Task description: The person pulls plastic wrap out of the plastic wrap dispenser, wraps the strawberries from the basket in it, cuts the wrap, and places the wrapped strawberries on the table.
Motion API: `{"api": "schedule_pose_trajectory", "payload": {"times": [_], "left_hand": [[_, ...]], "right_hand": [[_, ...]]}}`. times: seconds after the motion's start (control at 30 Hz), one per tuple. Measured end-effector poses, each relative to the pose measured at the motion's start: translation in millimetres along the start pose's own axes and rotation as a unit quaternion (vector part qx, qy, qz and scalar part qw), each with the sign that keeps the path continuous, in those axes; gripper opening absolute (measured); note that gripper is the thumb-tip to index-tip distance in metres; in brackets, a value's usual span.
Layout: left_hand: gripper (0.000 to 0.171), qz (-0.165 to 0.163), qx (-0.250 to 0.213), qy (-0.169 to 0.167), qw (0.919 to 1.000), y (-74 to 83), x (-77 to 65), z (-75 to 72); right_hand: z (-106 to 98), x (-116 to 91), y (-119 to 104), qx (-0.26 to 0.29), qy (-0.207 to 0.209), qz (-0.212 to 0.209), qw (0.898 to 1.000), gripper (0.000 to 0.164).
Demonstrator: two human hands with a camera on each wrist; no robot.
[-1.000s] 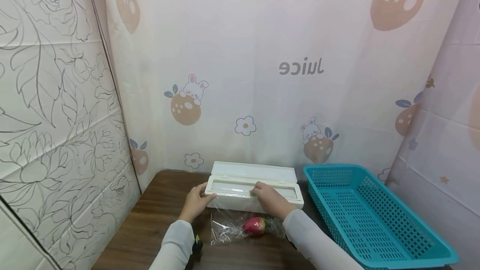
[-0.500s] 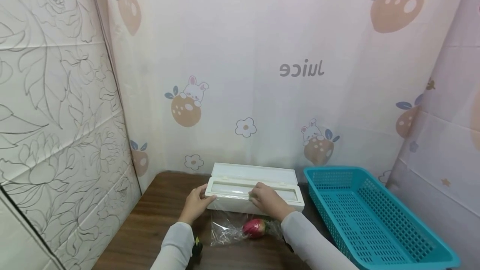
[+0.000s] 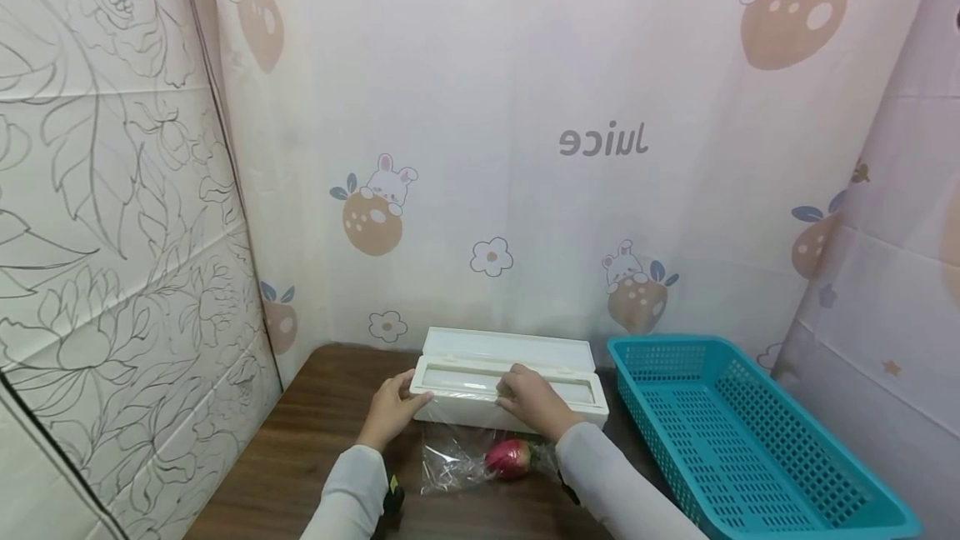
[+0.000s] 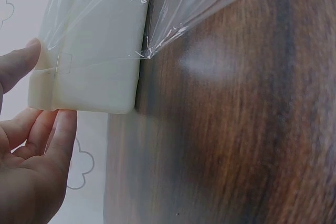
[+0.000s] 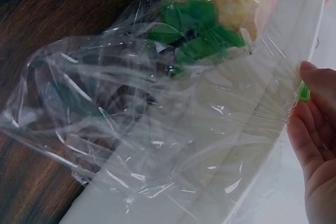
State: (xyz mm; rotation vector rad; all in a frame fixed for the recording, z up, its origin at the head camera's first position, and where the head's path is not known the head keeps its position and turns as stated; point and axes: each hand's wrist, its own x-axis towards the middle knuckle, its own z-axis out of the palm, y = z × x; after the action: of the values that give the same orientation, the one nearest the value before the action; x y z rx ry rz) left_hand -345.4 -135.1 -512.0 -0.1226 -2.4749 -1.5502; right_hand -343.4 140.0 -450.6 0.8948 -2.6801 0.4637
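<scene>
Two printed sheets rise before us, one with line-drawn flowers [image 3: 135, 215] on the left, one with rabbits and fruit [image 3: 487, 140] at the back; below them we see the dark wooden table [image 3: 300, 423], its grain running in streaks; at its right stands the turquoise basket [image 3: 750, 457], perforated, just beside the white box [image 3: 468, 413]; the box is long and lies crosswise near the back sheet, its lid [image 3: 510, 348] tipped back behind it; clear film [image 3: 450, 469] runs from the front top edge of the box, down over its front face and onto the table, where it is crumpled and shiny; the left hand [image 3: 390, 409] grips the box's left end, thumb on the top edge over the film, fingers against the end face; the right hand [image 3: 534, 401] is at the same edge, right of the middle, thumb and fingers pinching a small green piece [image 5: 304, 93]; on the table in front of the box we find the red fruit [image 3: 508, 458], with green leaves at one end, among the film; whether film also lies beneath it, we cannot tell.
</scene>
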Motion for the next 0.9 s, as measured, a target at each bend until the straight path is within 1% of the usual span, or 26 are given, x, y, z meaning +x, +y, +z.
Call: {"api": "schedule_pose_trajectory", "payload": {"times": [0.27,0.47,0.6,0.77,0.9], "left_hand": [[0.063,0.001,0.002,0.006,1.0,0.5,2.2,0.0],[0.062,-0.002,0.006,0.005,1.0,1.7,1.2,-1.4],[0.061,-0.003,0.009,0.005,0.9999,2.8,-0.1,-1.7],[0.062,0.008,0.013,0.003,0.9999,5.1,-1.5,-1.7],[0.062,0.008,0.01,0.0,0.9999,5.9,-1.8,-1.9]], "right_hand": [[-0.6,0.4,-3.8,-0.014,0.002,-0.002,1.0,0.012],[0.9,2.8,-7.0,-0.008,0.011,-0.037,0.999,0.009],[3.3,4.6,-8.4,-0.009,0.004,-0.047,0.999,0.011],[5.2,4.6,-9.5,-0.011,0.003,-0.052,0.999,0.014],[5.4,4.3,-10.0,-0.013,0.001,-0.059,0.998,0.017]]}}
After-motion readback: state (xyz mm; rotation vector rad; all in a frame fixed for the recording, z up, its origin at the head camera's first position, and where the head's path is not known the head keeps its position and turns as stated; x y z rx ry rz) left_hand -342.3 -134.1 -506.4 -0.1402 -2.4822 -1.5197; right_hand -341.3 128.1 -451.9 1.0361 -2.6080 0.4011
